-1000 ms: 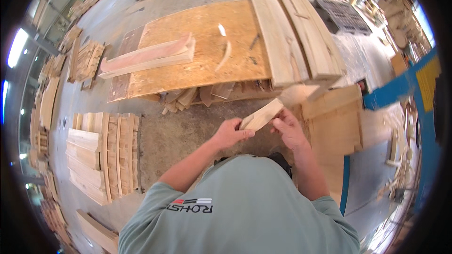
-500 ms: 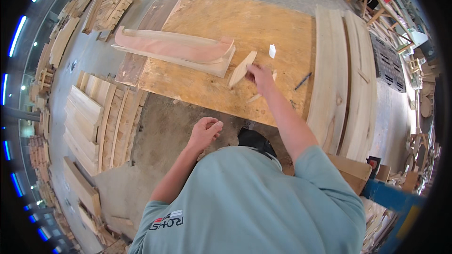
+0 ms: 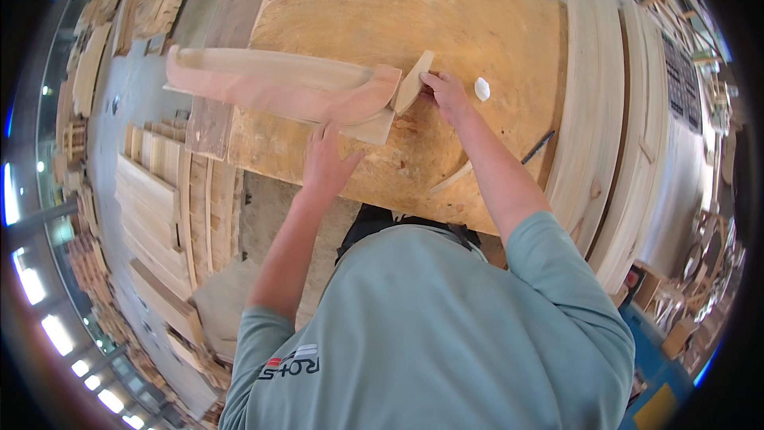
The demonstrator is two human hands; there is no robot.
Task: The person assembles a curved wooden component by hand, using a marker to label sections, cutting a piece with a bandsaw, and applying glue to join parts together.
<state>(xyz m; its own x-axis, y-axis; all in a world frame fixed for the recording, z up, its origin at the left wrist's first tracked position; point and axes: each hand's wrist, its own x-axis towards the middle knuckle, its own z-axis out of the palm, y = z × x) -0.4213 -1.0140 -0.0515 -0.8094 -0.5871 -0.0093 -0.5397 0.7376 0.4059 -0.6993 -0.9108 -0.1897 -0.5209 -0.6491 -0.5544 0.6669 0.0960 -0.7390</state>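
Observation:
A long, curved pinkish wooden piece (image 3: 263,95) lies on a pale board (image 3: 368,130) across the workbench. My left hand (image 3: 328,166) is at the near edge of this stack, fingertips against it and thumb spread away; it grips nothing. In my right hand (image 3: 447,97) is a short, pale wooden piece with tapered ends (image 3: 413,84), pinched at its right side. This piece stands tilted close to the right end of the pinkish piece; whether they touch I cannot tell. The fingers of my right hand are partly hidden.
On the wooden workbench (image 3: 485,24) lie a white scrap (image 3: 482,89), a dark pen (image 3: 538,147) and a thin curved wood strip (image 3: 451,180). Long planks (image 3: 585,111) run along the bench's right side. Stacked boards (image 3: 151,207) stand on the floor at left.
My left hand has moved up from beside the bench to the stack's near edge. My right hand has brought the short wooden piece against or near the pinkish piece's right end. The view has shifted.

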